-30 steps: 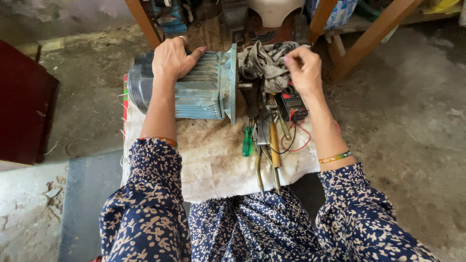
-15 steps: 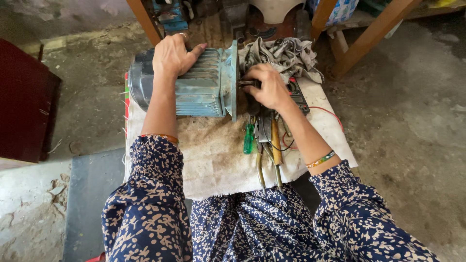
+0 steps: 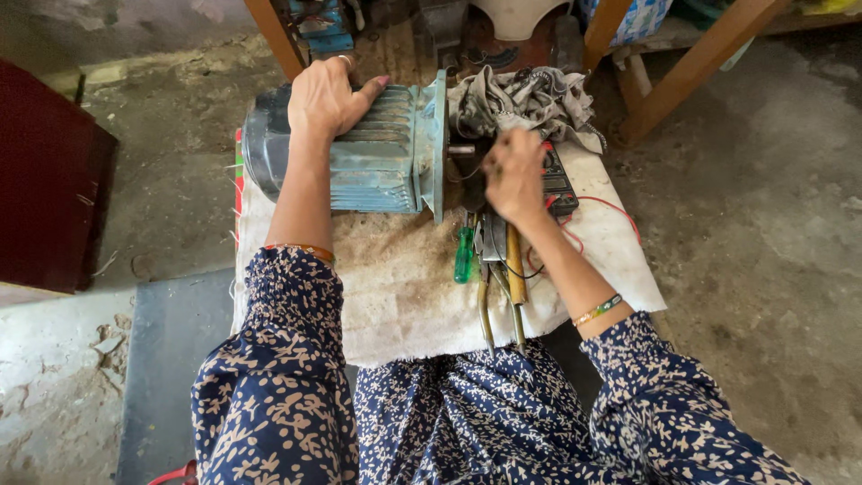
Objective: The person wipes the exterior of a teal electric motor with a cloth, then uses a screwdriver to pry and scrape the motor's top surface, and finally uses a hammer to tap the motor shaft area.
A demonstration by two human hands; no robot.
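Fingers of the left hand (image 3: 325, 97) are lying spread and flat over the top of the blue-grey ribbed electric motor (image 3: 359, 148), pressing on its casing rather than closing round anything. The right hand (image 3: 514, 175) is hovering just off the motor's shaft end (image 3: 460, 150), its fingers curling loosely inward; motion blur is hiding whether they are gripping anything, so I cannot tell. The motor is lying on its side across the far part of a dusty white cloth (image 3: 404, 296) covering a small work surface. Just below the right hand, a green-handled screwdriver (image 3: 464, 254), a wooden-handled tool (image 3: 514, 269) and pliers are lying side by side, with a dark meter (image 3: 557, 180) and its red lead (image 3: 611, 208) beside them. A crumpled grey rag (image 3: 530, 101) is sitting beyond the hand. A blue-and-white patterned package (image 3: 633, 18) is showing at the top edge, behind a slanting wooden leg (image 3: 687, 76). Rough concrete floor (image 3: 763, 269) is stretching all around.
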